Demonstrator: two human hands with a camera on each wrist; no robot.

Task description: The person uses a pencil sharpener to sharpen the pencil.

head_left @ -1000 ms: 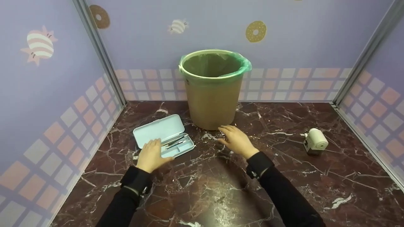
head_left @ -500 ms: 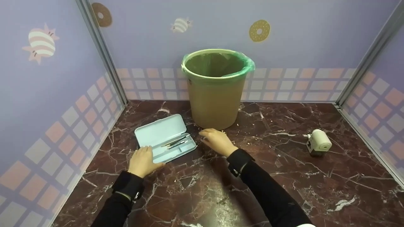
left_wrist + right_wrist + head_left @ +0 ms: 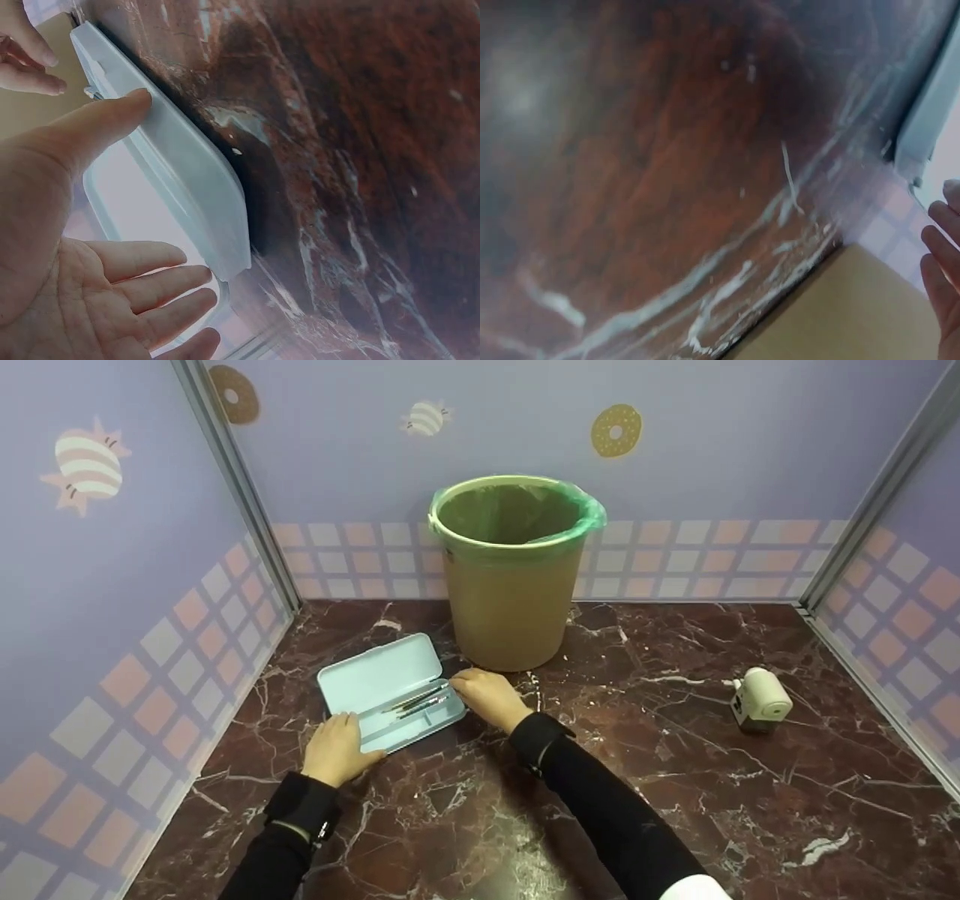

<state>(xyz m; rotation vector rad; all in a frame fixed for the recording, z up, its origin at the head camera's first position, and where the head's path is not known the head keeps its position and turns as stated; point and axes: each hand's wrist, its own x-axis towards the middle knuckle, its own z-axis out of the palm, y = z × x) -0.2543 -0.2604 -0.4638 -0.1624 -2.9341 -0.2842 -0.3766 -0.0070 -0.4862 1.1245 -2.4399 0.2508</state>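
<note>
A pale blue pencil case [image 3: 381,667] lies with its lid folded back on the dark marble surface. Several pencils [image 3: 417,703] lie inside it, toward its right end. My left hand [image 3: 335,750] is at the case's left end, fingers extended; in the left wrist view its thumb [image 3: 120,120] lies against the case's side wall. At the right end is my right hand [image 3: 489,699], its fingertips by the rim near the pencils. The right wrist view shows only some of its fingers [image 3: 943,247], loosely bent, beside the case; whether they touch it I cannot tell.
Behind the case stands a tan bin [image 3: 510,607] with a green liner [image 3: 589,514]. A white pencil sharpener [image 3: 761,699] stands at the right. Small shavings [image 3: 592,686] are scattered near the bin. Patterned walls [image 3: 712,457] enclose the back and sides.
My right hand has moved left, from in front of the bin to the right end of the pencil case. My left hand has shifted slightly left and down along the case's left end.
</note>
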